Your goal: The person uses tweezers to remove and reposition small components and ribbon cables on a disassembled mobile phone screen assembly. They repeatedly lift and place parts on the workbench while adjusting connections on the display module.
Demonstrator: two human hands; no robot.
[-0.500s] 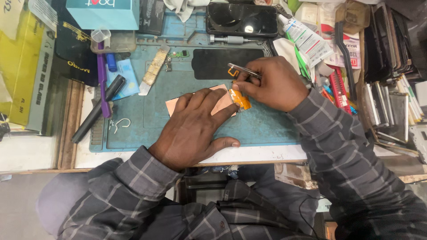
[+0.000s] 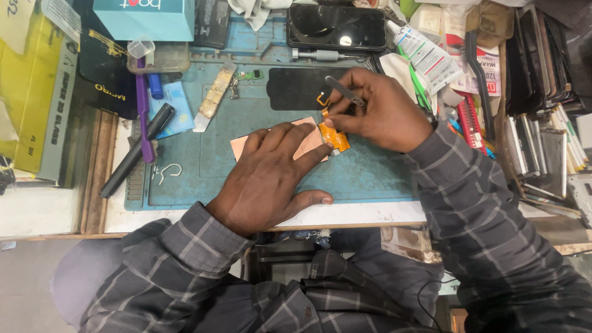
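Note:
My left hand (image 2: 271, 176) lies flat on a copper-coloured plate (image 2: 242, 145) on the blue work mat (image 2: 370, 176), fingers spread and pressing it down. An orange flex cable (image 2: 333, 137) sticks out at the plate's right edge. My right hand (image 2: 379, 111) pinches metal tweezers (image 2: 344, 90) whose tip meets the upper end of that orange cable. A black phone back panel (image 2: 296, 86) lies just behind the hands.
A black phone (image 2: 336, 28) lies at the back. A teal box (image 2: 145, 18), a purple tool (image 2: 145, 117), a black pen-like tool (image 2: 135, 151) and a scraper (image 2: 213, 95) lie on the left. Glue tube (image 2: 425, 55) and stacked phone parts (image 2: 542, 123) crowd the right.
Both hands stay almost in place. The tweezers in my right hand have turned slightly over the orange cable.

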